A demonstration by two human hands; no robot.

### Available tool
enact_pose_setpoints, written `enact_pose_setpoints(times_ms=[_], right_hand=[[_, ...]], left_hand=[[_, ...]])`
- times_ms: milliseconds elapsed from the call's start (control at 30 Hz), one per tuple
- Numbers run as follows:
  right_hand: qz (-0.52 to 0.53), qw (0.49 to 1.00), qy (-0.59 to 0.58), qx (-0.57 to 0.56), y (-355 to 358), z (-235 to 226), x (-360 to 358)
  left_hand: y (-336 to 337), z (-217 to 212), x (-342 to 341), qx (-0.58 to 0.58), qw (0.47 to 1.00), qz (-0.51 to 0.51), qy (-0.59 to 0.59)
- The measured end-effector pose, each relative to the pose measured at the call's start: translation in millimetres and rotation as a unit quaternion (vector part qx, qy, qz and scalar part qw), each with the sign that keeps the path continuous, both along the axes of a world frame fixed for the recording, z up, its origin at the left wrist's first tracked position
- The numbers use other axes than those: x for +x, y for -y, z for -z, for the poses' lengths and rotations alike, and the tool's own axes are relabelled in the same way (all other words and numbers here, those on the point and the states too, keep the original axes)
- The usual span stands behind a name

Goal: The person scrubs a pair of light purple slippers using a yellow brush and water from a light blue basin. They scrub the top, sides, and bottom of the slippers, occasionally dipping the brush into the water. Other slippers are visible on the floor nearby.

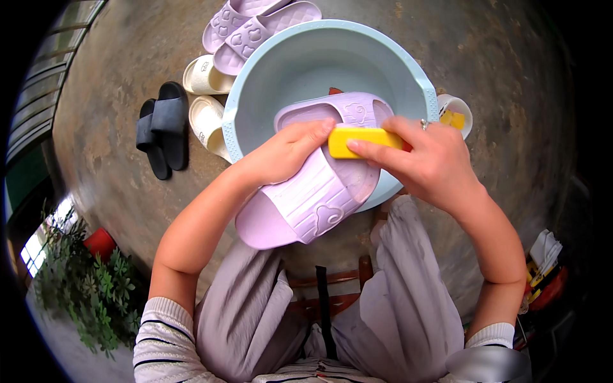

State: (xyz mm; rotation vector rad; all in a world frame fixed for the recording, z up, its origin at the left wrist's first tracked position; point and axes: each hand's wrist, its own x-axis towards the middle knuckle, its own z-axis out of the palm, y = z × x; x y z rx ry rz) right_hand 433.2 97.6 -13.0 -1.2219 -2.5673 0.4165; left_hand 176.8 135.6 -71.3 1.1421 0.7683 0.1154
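Note:
A lilac slipper (313,204) with a cloud-shaped relief on its strap is tilted over the near rim of a pale blue basin (233,131). My left hand (290,150) is closed on the slipper's far side, its fingers mostly hidden. With my right hand (434,159), which wears a ring, I grip a yellow block-shaped scrub brush (364,142) and press it against the slipper's toe end. The brush's underside is out of sight. Behind it, a second lilac slipper (357,105) rests in the basin, partly covered by my hands and the brush.
Left of the basin stand white slippers (207,121) and black slippers (170,124); another lilac pair (246,38) lies beyond. A white cup (469,118) with yellow pieces is at the right. A leafy plant (89,293) and red pot (100,244) are at lower left.

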Motion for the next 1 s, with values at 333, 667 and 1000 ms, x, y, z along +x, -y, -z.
enact_pose_setpoints(times_ms=[333,667,1000], right_hand=[[-0.064,0.995,0.025,-0.075,9,-5,-14],[0.009,0.999,0.007,-0.042,15,-2,-15],[0.175,0.978,-0.104,-0.052,5,10,-11]], left_hand=[[-6,3,1,0.059,0.998,0.001,-0.010],[-1,8,-6,0.017,0.998,-0.067,-0.010],[-2,5,5,-0.027,0.979,-0.200,0.013]])
